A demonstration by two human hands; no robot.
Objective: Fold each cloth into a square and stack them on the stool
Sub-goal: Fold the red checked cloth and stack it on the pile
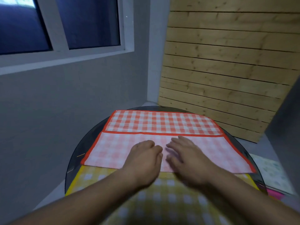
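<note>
The red checked cloth (162, 122) lies flat on a round table (90, 135) with a dark glass top. Its long axis runs left to right across the view. The near half is folded over the middle, so a paler underside faces up. Its red hem forms a straight line running left to right across the cloth, and the far strip shows the brighter checks.

The left hand (144, 159) rests on the pale flap near its middle with the fingers bent under. I cannot tell whether it pinches the fabric. Just beside it, the right hand (185, 159) lies on the same flap with fingers straight and spread, holding nothing. It is blurred.

A yellow checked cloth (90, 176) lies under the near edge of the red one and reaches toward the person.

A dark window (65, 23) is at the upper left, set in a grey wall (65, 103). A wall of pale wooden planks (227, 70) stands behind the table to the right. At the far right, lower than the table, are a pale printed cloth (272, 172) and something pink (274, 194).
</note>
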